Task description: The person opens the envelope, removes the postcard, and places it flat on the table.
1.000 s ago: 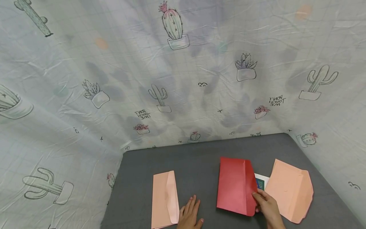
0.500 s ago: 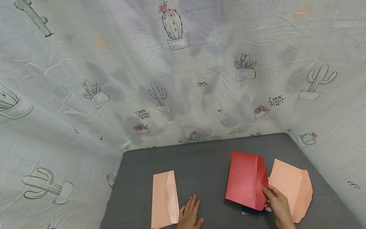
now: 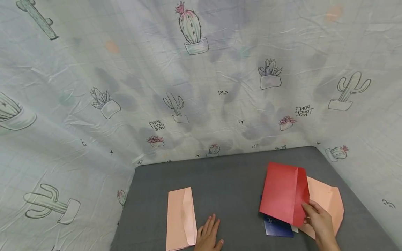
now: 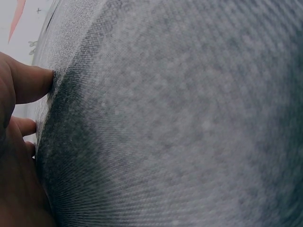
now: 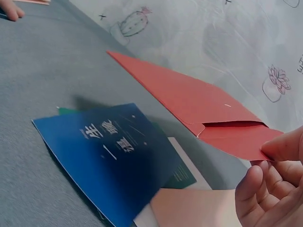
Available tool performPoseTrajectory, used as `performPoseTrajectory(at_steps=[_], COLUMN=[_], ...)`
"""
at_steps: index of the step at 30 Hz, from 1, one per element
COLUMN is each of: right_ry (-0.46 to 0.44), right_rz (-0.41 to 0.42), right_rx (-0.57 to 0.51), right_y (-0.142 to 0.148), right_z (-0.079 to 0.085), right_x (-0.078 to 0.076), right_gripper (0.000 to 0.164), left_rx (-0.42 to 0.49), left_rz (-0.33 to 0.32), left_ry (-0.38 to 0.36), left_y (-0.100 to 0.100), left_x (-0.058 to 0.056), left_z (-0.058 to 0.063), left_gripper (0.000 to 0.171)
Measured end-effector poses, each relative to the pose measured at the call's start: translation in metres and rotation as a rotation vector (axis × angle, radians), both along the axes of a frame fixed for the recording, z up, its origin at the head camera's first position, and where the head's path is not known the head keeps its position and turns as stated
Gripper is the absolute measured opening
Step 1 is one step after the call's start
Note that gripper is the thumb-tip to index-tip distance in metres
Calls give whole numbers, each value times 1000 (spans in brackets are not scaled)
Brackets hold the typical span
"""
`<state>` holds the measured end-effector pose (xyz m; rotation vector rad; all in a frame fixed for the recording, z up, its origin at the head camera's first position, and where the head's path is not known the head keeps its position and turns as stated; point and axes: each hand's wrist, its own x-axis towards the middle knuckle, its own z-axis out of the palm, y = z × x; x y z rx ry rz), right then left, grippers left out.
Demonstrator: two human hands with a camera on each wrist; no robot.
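Note:
My right hand (image 3: 320, 221) pinches a red envelope (image 3: 281, 193) by its flap, thumb on top and fingers below. In the right wrist view the envelope is tilted and held above the table. Under it lies a dark blue card (image 5: 99, 156) with white characters, overlapping a green and white card (image 5: 183, 174). Partly covered by the red envelope, a peach envelope (image 3: 331, 200) lies at the right. My left hand (image 3: 208, 235) rests on the table with fingers extended, right beside a second peach envelope (image 3: 177, 219).
A grey cloth covers the table (image 3: 220, 188). Behind and at both sides hangs a pale curtain (image 3: 220, 115) printed with cacti, meeting the table's back edge.
My right hand has carried the red envelope to the right, over part of the right peach envelope. The blue card has come into sight beneath it. My left hand stays put.

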<state>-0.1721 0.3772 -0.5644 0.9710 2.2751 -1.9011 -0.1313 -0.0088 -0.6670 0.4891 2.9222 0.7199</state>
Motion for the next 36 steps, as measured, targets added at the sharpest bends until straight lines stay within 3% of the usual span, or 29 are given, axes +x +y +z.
performPoseTrajectory(at_steps=[8, 15, 23, 30, 36], right_ry=[-21, -21, -50, -61, -70], right_rz=[-53, -100, -202, -220, -236], right_rx=[-29, -56, -85, -88, -59], right_y=[17, 33, 50, 60, 61], right_z=[-3, -6, -10, -17, -26], right_x=[0, 7, 15, 17, 19], right_gripper=[60, 66, 60, 66, 65], left_rx=[-4, -52, -34, -48, -54], left_rz=[-4, -36, -22, -3, -27], left_ry=[4, 93, 18, 30, 71], left_y=[0, -2, -1, -1, -1], left_x=[1, 1, -1, 0, 0], left_z=[0, -7, -6, -5, -6], left_gripper=[66, 65, 66, 65, 65])
